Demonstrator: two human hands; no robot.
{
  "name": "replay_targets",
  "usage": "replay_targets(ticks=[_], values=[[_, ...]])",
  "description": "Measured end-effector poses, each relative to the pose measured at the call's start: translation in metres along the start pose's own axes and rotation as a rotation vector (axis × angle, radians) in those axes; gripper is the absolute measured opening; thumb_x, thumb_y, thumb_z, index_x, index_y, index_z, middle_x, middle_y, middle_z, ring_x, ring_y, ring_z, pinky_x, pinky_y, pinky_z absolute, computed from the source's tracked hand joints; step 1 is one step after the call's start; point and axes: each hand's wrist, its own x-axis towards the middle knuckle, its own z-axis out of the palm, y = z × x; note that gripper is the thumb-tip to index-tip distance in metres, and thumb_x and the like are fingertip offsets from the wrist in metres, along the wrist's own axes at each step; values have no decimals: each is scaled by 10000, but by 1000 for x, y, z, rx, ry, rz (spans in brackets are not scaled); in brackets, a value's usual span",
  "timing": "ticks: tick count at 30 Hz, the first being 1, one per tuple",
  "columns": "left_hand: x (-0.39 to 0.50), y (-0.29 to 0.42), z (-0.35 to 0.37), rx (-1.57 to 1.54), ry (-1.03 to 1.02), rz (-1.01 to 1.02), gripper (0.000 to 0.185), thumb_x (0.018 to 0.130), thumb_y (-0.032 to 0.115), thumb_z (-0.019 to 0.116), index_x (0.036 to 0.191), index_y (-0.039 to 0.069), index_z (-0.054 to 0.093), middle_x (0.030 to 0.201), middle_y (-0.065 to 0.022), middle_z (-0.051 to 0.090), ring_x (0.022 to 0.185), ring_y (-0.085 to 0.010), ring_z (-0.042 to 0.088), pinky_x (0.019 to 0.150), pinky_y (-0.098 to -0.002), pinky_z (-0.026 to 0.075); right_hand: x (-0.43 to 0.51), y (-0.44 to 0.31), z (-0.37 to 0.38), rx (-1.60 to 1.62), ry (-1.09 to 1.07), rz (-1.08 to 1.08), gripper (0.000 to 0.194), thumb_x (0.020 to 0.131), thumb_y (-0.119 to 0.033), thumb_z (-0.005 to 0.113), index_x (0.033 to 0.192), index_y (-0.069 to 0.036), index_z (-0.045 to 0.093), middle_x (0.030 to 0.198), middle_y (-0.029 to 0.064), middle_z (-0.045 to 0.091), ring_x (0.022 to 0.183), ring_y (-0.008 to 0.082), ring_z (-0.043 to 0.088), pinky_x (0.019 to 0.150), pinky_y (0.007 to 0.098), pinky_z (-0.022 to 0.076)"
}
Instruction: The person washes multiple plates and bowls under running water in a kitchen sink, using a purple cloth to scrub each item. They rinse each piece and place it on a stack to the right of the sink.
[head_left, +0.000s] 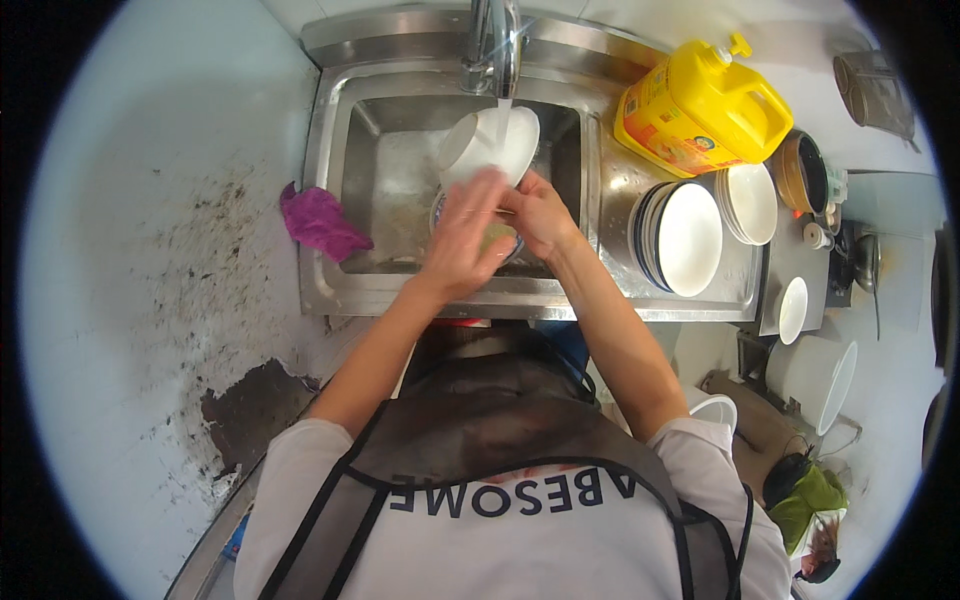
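Observation:
A white bowl (517, 139) is held tilted under the running faucet (508, 52), over the steel sink (394, 172). My right hand (544, 217) grips its near edge. My left hand (466, 236), blurred, has its fingers extended against or just over the bowl's near side; contact is hard to tell. Beneath both hands, another bowl (436, 210) with a blue-patterned rim is partly hidden in the sink. A purple cloth (322, 221) lies over the sink's left rim.
Right of the basin stand a yellow pump jug (686, 112), a stack of blue-rimmed white bowls (688, 238) and more white dishes (750, 202). Farther right are a small white bowl (793, 311) and a white bucket (814, 379). A stained wall (172, 225) borders the left side.

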Motion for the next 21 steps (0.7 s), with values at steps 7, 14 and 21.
replay_targets(ticks=[7,14,21], values=[[73,-32,22,257,156,-66,504,868,353,468,1247,22,455,1272,-136,484,1195,-325,424,994,-439,310,-25,13,-9,-241,-15,-80,285,838,29,516,1118,-15,546,1008,27,604,899,111,545,780,261,456],[44,-76,16,-1608,214,-1168,470,934,404,396,1249,63,470,1254,-83,511,1145,-247,487,1008,-387,353,-42,8,-23,-171,22,-69,239,850,-27,551,1088,-19,567,1011,29,613,852,105,555,749,260,462],[8,-87,17,-1810,535,-923,383,946,280,430,1209,5,474,1255,-119,499,1178,-256,453,996,-430,360,-17,28,-57,-582,165,169,460,826,-255,629,1147,50,507,1085,150,588,942,213,579,797,322,491]])
